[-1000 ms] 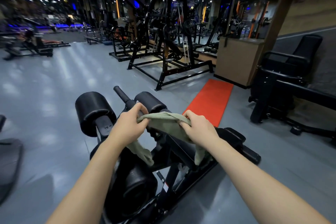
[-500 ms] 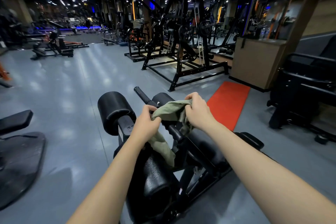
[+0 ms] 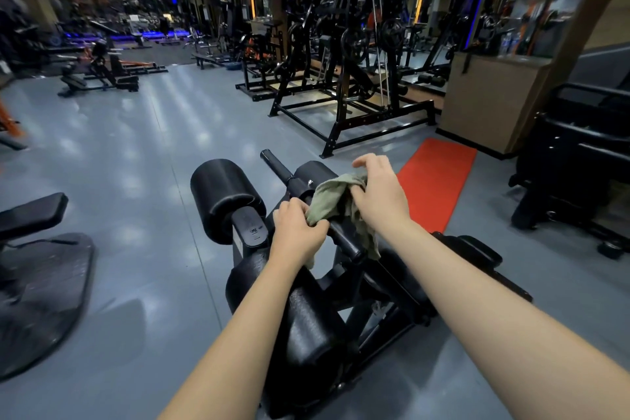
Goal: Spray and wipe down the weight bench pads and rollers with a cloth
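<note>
Bench: a black padded unit standing on the grey floor directly below the camera. A black bar runs along its top, from the hands out to a bare far end.

Rollers: one upper roller sits left of the bar. A second roller sits right of the bar, partly hidden behind the cloth. A lower roller lies nearer the camera, below the left forearm. A flat pad extends to the right, beyond the right forearm.

Cloth: olive green and bunched. It is draped over the bar between the two hands, with one end hanging down on the right side of the bar.

Left hand: fingers curled, pinching the near end of the cloth against the bar. The knuckles face the camera.

Right hand: placed over the far end of the cloth, gripping the bunched fabric with thumb and curled fingers. The forefinger is raised clear of the cloth.

Surroundings: a red mat lies on the floor just right of the bench. A black rack stands beyond it, with a wooden cabinet to its right. Another black machine stands at the right edge. A second bench pad shows at the left edge.
</note>
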`<act>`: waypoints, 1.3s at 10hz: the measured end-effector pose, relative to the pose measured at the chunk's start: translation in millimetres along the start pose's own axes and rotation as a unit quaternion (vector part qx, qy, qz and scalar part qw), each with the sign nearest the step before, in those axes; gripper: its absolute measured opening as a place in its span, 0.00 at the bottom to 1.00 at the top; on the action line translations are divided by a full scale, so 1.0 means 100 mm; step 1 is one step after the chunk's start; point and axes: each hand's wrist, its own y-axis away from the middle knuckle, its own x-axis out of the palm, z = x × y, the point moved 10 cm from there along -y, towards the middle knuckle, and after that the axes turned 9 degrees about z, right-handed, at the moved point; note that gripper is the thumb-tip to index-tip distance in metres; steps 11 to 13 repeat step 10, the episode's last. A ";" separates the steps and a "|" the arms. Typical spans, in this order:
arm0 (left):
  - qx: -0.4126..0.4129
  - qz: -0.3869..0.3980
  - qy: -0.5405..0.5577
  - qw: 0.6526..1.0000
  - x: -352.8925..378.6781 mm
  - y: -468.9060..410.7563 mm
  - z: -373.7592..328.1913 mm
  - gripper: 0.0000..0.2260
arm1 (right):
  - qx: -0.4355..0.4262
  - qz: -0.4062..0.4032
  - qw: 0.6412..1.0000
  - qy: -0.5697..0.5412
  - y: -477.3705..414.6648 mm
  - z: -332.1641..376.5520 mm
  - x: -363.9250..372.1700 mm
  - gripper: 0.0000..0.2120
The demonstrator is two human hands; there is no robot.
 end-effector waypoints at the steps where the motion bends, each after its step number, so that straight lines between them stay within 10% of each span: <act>1: 0.009 0.009 0.071 0.997 0.04 -0.01 0.00 0.10 | 0.101 0.195 0.968 0.123 0.06 -0.30 0.46 0.14; 4: 0.027 -0.014 0.160 0.987 -0.03 0.01 0.07 0.08 | -0.013 0.196 0.975 -0.101 0.31 -0.17 0.51 0.18; 7: 0.026 -0.051 0.256 0.965 -0.09 0.00 0.19 0.02 | -0.018 0.040 0.999 -0.023 0.46 -0.15 0.04 0.11; 9: 0.028 -0.074 0.110 0.991 -0.14 0.03 0.14 0.03 | 0.010 0.209 0.978 0.026 0.64 -0.34 0.30 0.15; 13: 0.111 -0.137 -0.002 0.984 -0.26 0.14 -0.10 0.09 | 0.007 0.195 0.981 0.008 0.77 -0.33 0.24 0.18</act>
